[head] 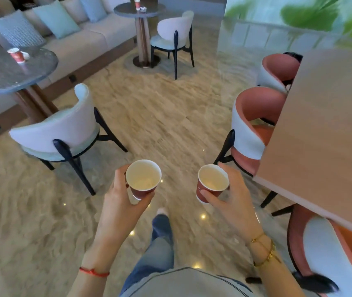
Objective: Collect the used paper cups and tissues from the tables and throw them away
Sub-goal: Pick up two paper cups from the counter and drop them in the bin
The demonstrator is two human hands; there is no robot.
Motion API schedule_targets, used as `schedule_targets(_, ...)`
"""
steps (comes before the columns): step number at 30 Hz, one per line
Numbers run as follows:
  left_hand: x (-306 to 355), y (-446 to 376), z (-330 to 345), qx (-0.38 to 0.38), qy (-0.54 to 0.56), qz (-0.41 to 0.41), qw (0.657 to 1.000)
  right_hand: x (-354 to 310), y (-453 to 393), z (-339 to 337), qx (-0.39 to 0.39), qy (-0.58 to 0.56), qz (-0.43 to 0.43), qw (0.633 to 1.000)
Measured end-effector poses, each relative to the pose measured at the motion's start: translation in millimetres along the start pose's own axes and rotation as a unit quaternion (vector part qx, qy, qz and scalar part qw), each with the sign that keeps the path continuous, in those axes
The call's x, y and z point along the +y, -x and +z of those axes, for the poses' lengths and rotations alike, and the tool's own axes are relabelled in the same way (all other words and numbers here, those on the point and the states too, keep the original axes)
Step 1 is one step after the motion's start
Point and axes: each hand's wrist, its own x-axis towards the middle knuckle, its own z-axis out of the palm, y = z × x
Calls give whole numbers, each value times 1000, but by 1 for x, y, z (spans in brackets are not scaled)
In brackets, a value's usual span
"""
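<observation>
My left hand (120,202) grips a red paper cup (143,179) with a white inside, held upright over the floor. My right hand (232,198) grips a second red paper cup (211,182) the same way, about a cup's width to the right. Both cups look empty. Another red cup (17,55) stands on the round grey table (3,73) at the left, with a crumpled white tissue (26,55) beside it. A third red cup (137,3) and a small tissue (142,9) sit on the far round table (137,10).
A white chair (63,129) stands by the left table, another white chair (174,33) by the far table. Pink chairs (254,125) line a long wooden table (325,129) on the right. A cushioned sofa (80,37) runs along the left wall. Marble floor lies ahead between them.
</observation>
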Motion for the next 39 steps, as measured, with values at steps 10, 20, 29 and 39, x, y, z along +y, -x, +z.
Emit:
schedule_targets(10,-32,-271,69,-42,5,39,998,28,-250,48,36,-4,24,999)
schedule_targets(20,-32,-521,151,-107,42,65,991,57,-469,50,92,9,63,994)
schedule_targets(29,-22,-709,285,-146,65,93,983,136,-656,26,128,10,93,987)
schedule_targets(39,44,-931,430,-160,64,144,974,201,-891,-49,147,34,81,985)
